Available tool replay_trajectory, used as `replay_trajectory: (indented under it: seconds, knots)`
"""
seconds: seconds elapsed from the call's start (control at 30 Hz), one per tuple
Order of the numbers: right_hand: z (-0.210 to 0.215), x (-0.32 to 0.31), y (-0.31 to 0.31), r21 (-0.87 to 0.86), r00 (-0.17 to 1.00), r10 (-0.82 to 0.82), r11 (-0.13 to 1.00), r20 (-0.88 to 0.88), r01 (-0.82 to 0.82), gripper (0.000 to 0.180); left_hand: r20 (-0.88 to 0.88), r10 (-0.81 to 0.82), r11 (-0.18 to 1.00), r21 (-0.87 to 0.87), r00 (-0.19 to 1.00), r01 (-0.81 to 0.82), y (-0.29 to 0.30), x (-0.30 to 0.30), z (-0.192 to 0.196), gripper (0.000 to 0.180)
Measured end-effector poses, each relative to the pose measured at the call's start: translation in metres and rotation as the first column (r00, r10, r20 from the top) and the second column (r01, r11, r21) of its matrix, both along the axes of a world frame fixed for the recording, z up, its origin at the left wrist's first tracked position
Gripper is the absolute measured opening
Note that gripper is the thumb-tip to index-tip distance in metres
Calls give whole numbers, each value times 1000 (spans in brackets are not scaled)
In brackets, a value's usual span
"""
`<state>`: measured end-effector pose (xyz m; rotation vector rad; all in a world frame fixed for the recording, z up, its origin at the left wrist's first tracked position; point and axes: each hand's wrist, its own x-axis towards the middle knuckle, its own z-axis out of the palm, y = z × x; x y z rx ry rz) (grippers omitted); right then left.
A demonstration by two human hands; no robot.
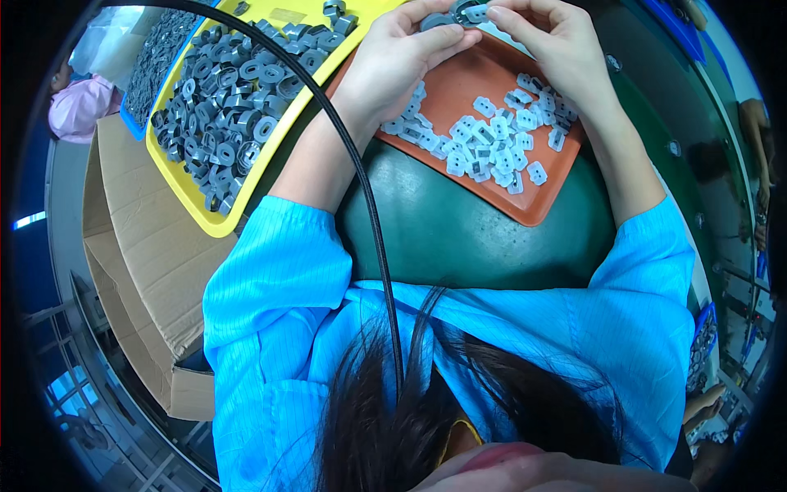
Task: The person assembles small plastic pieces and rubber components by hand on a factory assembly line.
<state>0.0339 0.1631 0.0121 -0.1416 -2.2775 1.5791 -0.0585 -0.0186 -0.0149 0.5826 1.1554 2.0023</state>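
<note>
At the top edge of the head view my two hands meet over the far end of an orange tray (537, 201). My left hand (398, 61) is closed, its thumb and fingers gripping a grey round plastic part (436, 22). My right hand (561, 53) pinches at a small pale plastic piece (475, 14) that lies against the grey part. The picture's edge cuts off some of the fingers, so how the two pieces fit together is hidden. Below my hands, many small translucent white plastic pieces (492, 143) lie loose in the tray.
Left of the tray, a yellow bin (215, 223) holds many grey ring-shaped parts. Beyond it is a blue bin (131, 121) of small dark parts. A cardboard box (156, 238) stands at the left. A black cable (361, 168) crosses the view. Another person's pink sleeve (82, 107) shows far left.
</note>
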Motion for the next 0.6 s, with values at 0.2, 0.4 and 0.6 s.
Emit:
replay_trajectory:
  seconds: [0.2,0.4,0.6]
  knots:
    - [17,8,-8,83,995,33,996,99,-41,18,-100,12,998,-63,995,-18,6,9,-7,38]
    - [-2,3,2,192,986,-32,979,-166,64,18,-198,110,990,-65,974,-125,11,14,-5,39]
    - [4,2,7,-214,969,155,970,191,-113,17,-270,91,983,-131,958,-131,7,16,-3,37]
